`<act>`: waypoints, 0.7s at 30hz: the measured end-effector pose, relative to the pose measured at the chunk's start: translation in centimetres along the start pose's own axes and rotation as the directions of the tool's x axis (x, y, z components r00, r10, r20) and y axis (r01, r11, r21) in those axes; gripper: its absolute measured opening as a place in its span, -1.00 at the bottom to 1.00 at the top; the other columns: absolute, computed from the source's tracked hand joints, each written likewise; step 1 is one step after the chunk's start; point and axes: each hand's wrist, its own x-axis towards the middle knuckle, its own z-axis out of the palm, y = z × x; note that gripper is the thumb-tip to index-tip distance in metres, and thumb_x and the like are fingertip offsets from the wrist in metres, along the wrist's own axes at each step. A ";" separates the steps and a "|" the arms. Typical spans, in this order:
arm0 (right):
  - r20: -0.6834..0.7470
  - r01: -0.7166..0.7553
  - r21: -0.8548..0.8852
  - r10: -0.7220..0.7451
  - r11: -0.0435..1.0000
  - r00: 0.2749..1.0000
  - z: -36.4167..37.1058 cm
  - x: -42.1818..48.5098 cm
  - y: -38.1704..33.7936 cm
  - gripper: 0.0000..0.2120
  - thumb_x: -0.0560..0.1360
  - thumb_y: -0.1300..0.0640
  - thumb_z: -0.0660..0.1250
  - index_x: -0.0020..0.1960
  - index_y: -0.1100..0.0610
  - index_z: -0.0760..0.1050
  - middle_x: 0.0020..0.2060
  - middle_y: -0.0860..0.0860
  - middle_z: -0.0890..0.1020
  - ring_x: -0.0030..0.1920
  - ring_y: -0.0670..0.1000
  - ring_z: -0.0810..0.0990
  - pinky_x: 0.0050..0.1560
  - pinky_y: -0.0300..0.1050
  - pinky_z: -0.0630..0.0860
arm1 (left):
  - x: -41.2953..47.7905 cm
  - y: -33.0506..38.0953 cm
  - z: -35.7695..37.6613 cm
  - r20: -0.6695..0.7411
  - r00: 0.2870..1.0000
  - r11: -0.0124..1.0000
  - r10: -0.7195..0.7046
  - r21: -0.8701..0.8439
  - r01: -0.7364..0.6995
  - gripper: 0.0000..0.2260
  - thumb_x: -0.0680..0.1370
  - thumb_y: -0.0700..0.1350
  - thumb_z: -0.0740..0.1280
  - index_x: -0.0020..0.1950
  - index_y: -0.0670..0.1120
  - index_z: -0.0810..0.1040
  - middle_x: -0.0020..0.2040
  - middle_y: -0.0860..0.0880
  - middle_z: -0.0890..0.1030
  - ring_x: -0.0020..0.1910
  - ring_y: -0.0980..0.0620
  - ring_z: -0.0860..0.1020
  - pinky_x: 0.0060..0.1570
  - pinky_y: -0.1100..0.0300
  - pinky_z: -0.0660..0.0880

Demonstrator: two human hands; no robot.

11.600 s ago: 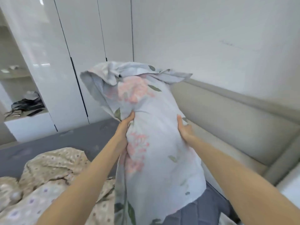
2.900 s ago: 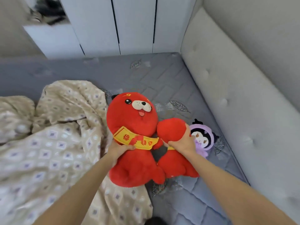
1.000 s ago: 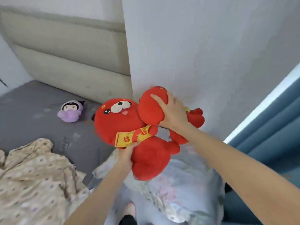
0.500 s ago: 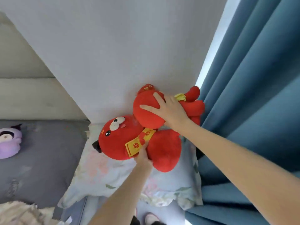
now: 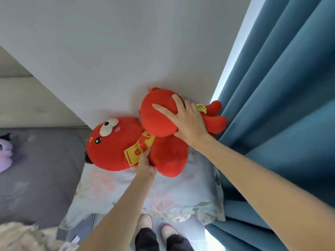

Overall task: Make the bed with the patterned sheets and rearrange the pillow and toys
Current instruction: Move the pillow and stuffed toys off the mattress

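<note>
Head view, looking down at the bed's far right corner; the left hand (image 5: 146, 164) is clamped on the big red plush (image 5: 116, 151) at its neck, fingers curled in beside the yellow scarf (image 5: 139, 150); the right hand (image 5: 187, 123) holds the small red plush (image 5: 156, 117), fingers spread and curved over its round head, pushing it against the white wall (image 5: 126, 51) beside the blue curtain (image 5: 281, 124). Both toys sit at the far edge of the floral pillow (image 5: 163, 196), the big one lying on its side, the small one touching it from the right; the pillow lies flat at the head of the grey mattress (image 5: 41, 169). Progress, as I judge it: pillow placed, two toys nearly settled; the purple plush (image 5: 5, 154) lies well apart at the left edge, not yet gathered; the patterned sheet (image 5: 23, 236) is bunched at the near left, and the mattress is bare, so spreading the sheet looks like the main job left.
</note>
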 end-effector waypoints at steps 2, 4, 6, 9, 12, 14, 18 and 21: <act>-0.002 0.014 0.024 -0.014 1.000 1.000 0.4 0.6 -0.9 0.13 0.23 -0.01 0.58 0.53 -0.24 -0.13 0.42 0.22 0.25 0.14 0.18 0.46 0.13 0.06 0.40 | 0.6 1.0 -0.8 0.010 1.000 1.000 0.024 -0.010 -0.024 -0.78 0.57 -0.20 0.29 0.21 -0.09 0.53 0.15 -0.08 0.57 -0.09 -0.01 0.59 -0.13 0.06 0.49; -0.017 0.010 0.047 -0.009 0.999 1.000 1.0 1.1 -1.6 0.14 0.20 0.01 0.59 0.53 -0.23 -0.09 0.42 0.22 0.26 0.11 0.18 0.47 0.12 0.06 0.42 | 1.6 1.6 -1.4 0.007 0.999 0.999 0.034 -0.016 -0.034 -0.83 0.57 -0.16 0.28 0.16 -0.06 0.53 0.16 -0.08 0.57 -0.11 -0.01 0.58 -0.08 0.04 0.47; -0.014 0.015 0.068 -0.014 0.998 1.000 1.9 1.3 -2.3 0.15 0.17 0.02 0.61 0.53 -0.23 -0.06 0.41 0.22 0.27 0.07 0.18 0.48 0.09 0.07 0.43 | 2.7 1.7 -2.0 0.000 1.000 0.999 0.021 -0.039 -0.021 -0.79 0.58 -0.13 0.27 0.22 -0.06 0.51 0.26 -0.10 0.54 0.09 -0.07 0.55 0.08 0.00 0.44; 0.049 0.037 0.057 -0.040 0.998 0.998 3.9 0.9 -3.0 0.17 0.16 0.03 0.60 0.53 -0.24 -0.10 0.42 0.21 0.26 0.08 0.18 0.47 0.09 0.05 0.42 | 4.3 1.5 -2.0 -0.020 1.000 0.999 -0.023 0.023 0.024 -0.66 0.59 -0.06 0.27 0.36 -0.09 0.43 0.37 -0.12 0.46 0.34 -0.11 0.42 0.32 -0.10 0.34; 0.140 -0.048 0.107 0.033 0.993 0.990 5.4 -0.4 -3.0 0.12 0.23 0.02 0.55 0.51 -0.27 -0.15 0.43 0.16 0.20 0.12 0.17 0.45 0.13 0.04 0.38 | 4.7 1.3 -1.4 -0.087 0.995 0.973 -0.045 0.222 0.063 -0.59 0.59 0.03 0.26 0.39 -0.10 0.38 0.36 -0.10 0.45 0.36 -0.14 0.40 0.15 -0.03 0.37; 0.190 -0.203 0.234 0.160 0.951 0.969 5.7 -1.0 -2.4 0.09 0.23 -0.02 0.54 0.51 -0.27 -0.12 0.43 0.15 0.19 0.15 0.21 0.45 0.17 0.07 0.37 | 4.3 1.1 -1.1 -0.108 0.993 0.935 -0.044 0.346 0.080 -0.55 0.59 0.12 0.23 0.39 -0.09 0.38 0.36 -0.08 0.46 0.34 -0.12 0.42 0.03 0.03 0.35; 0.273 -0.420 0.516 0.321 0.747 0.907 5.4 -1.0 -1.1 0.08 0.21 -0.11 0.56 0.51 -0.22 -0.07 0.37 0.11 0.26 0.23 0.24 0.44 0.24 0.14 0.39 | 3.4 0.6 -0.9 -0.135 0.988 0.920 -0.078 0.372 0.123 -0.49 0.56 0.21 0.21 0.39 -0.09 0.40 0.30 -0.05 0.52 0.28 -0.09 0.47 0.14 0.06 0.37; 0.328 -0.488 0.671 0.368 0.558 0.870 4.9 -0.9 -0.4 0.03 0.20 -0.02 0.55 0.48 -0.17 0.00 0.33 0.07 0.33 0.24 0.18 0.45 0.21 0.09 0.41 | 2.5 1.1 -0.3 -0.156 0.988 0.898 0.009 0.436 0.061 -0.68 0.61 -0.04 0.20 0.33 -0.12 0.43 0.00 -0.11 0.50 0.03 -0.06 0.43 -0.02 0.13 0.45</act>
